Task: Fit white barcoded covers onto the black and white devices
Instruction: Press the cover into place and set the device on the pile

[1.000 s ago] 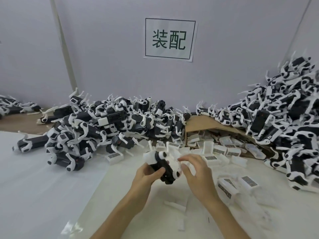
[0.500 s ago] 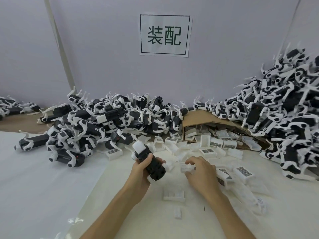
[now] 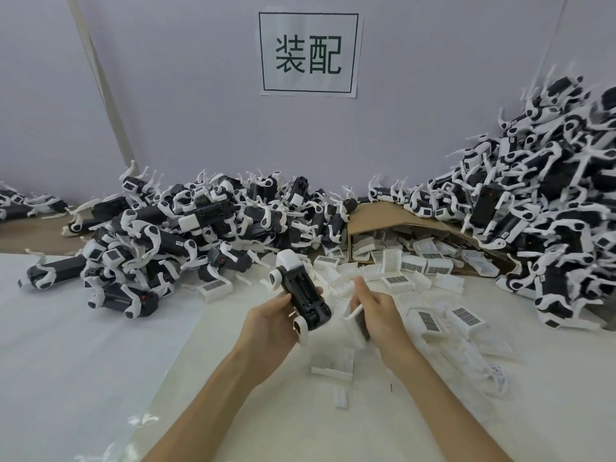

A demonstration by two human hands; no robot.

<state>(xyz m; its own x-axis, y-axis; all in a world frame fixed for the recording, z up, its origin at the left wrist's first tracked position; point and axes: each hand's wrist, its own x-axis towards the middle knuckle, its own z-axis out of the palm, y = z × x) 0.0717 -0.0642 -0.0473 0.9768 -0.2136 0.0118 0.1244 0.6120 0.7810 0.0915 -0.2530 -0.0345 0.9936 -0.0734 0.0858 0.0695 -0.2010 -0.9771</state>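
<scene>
Left hand (image 3: pixel 271 316) grips black-and-white plastic device (image 3: pixel 301 290), open bay up for fitting. Right hand (image 3: pixel 380 311) pinches white plastic cover (image 3: pixel 354 311) just right of it.

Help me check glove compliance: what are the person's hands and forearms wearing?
Nothing is worn. The left hand and right hand are bare, without gloves, and no ring, watch or wristband shows. The left forearm and right forearm are uncovered to the picture's bottom edge; no sleeve shows.
</scene>
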